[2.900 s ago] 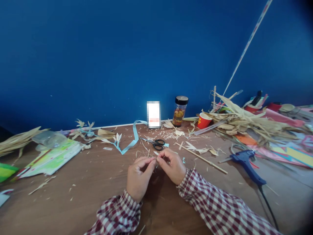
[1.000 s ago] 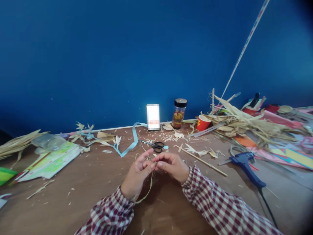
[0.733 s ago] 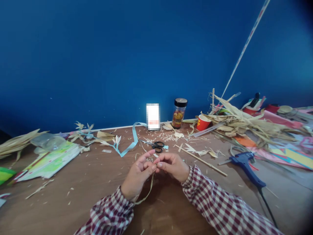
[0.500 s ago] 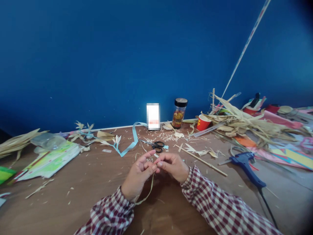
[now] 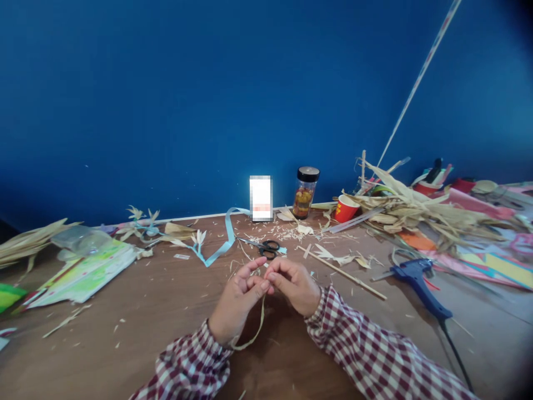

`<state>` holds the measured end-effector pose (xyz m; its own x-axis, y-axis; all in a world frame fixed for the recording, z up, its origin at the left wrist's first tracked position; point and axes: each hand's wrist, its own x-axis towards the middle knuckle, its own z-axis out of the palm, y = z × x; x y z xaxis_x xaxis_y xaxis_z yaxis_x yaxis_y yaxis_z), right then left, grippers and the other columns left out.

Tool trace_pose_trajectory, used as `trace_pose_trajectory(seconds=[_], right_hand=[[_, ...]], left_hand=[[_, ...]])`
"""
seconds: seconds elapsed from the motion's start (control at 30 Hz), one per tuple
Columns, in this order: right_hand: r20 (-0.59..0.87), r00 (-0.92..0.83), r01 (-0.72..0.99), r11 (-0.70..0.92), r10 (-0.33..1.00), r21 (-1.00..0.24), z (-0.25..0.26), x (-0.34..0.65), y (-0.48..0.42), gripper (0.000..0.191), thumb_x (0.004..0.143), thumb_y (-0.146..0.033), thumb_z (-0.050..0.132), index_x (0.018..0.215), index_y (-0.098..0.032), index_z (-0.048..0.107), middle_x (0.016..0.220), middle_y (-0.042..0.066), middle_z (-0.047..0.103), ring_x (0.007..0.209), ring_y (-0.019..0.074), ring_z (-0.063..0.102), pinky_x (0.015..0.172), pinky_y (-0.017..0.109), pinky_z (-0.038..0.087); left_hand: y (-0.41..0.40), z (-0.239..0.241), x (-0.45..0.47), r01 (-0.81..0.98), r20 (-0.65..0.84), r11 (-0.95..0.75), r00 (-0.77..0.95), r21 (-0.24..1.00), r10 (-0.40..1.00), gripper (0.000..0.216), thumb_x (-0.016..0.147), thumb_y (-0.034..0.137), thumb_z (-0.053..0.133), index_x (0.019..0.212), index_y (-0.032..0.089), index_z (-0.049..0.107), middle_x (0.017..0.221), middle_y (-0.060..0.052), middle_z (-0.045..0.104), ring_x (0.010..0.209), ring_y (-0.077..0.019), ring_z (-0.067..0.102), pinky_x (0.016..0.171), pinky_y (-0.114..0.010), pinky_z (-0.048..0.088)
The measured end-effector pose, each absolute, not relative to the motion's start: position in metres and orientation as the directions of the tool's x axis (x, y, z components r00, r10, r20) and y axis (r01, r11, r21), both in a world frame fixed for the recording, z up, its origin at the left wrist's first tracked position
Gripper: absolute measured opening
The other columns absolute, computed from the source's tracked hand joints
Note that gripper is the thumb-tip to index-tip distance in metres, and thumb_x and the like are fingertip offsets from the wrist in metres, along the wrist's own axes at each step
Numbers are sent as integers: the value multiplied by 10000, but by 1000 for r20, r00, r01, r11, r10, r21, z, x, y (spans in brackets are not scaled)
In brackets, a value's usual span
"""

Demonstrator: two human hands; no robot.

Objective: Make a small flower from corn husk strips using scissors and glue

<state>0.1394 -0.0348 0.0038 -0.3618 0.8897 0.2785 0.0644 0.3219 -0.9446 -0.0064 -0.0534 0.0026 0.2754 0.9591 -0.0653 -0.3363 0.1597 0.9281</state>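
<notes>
My left hand (image 5: 239, 301) and my right hand (image 5: 293, 285) meet above the middle of the table, thumbs and fingertips pinched together. Between them is a thin pale strip of dried husk (image 5: 262, 319), which curves down from the fingertips and back toward my left wrist. The pinched end is hidden behind my fingers. Just beyond the fingertips lie black-handled scissors (image 5: 270, 248), blades pointing left. Pale scraps are strewn around them. A light blue ribbon (image 5: 227, 240) with husk petals at its near end bends across the table left of the scissors.
At the right lie a blue glue gun (image 5: 420, 280), a thin stick (image 5: 350, 275) and a heap of dried husks (image 5: 400, 211). A lidded jar (image 5: 305, 193) and red paper cup (image 5: 346, 209) stand near the wall. Green-white paper (image 5: 89, 275) lies left.
Both hands have shifted very slightly, and my right wrist has dropped a little to the left. The hanging strip has swung slightly right. The pinch holds.
</notes>
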Motion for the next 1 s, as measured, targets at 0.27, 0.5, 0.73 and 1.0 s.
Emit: trace_pose_trajectory(seconds=[0.27, 0.5, 0.73, 1.0], right_hand=[[239, -323, 126, 292, 916, -948, 3, 144, -28, 145, 805, -276, 483, 777, -162, 569, 662, -16, 529, 602, 93, 459, 578, 216, 378], [135, -238, 91, 160, 962, -983, -6, 150, -17, 210, 813, -370, 446, 774, -176, 516, 592, -37, 470, 484, 76, 404, 453, 193, 321], [118, -200, -3, 120, 973, -993, -6, 156, -10, 214, 798, -394, 458, 776, -188, 512, 584, -36, 475, 462, 79, 403, 446, 198, 331], [181, -86, 118, 191, 980, -974, -4, 152, -14, 213, 795, -384, 462, 780, -181, 525, 569, -33, 468, 461, 87, 393, 438, 205, 328]], left_hand=[[-50, -4, -9, -141, -143, 182, 252, 973, 957, 146, 658, 273, 649, 702, 142, 603, 594, 12, 603, 554, -86, 507, 552, -196, 360], [-52, -4, -9, 72, -200, 189, 231, 979, 952, 201, 670, 353, 610, 691, 157, 653, 579, 11, 602, 489, -87, 470, 482, -201, 333], [-48, -2, -14, 94, -201, 182, 273, 979, 941, 331, 657, 314, 626, 948, 159, 608, 612, 5, 633, 566, -115, 539, 558, -226, 382], [-49, 8, -16, 150, -156, 135, 145, 979, 977, 264, 565, 287, 699, 702, 165, 510, 488, 58, 548, 440, -81, 470, 436, -187, 317]])
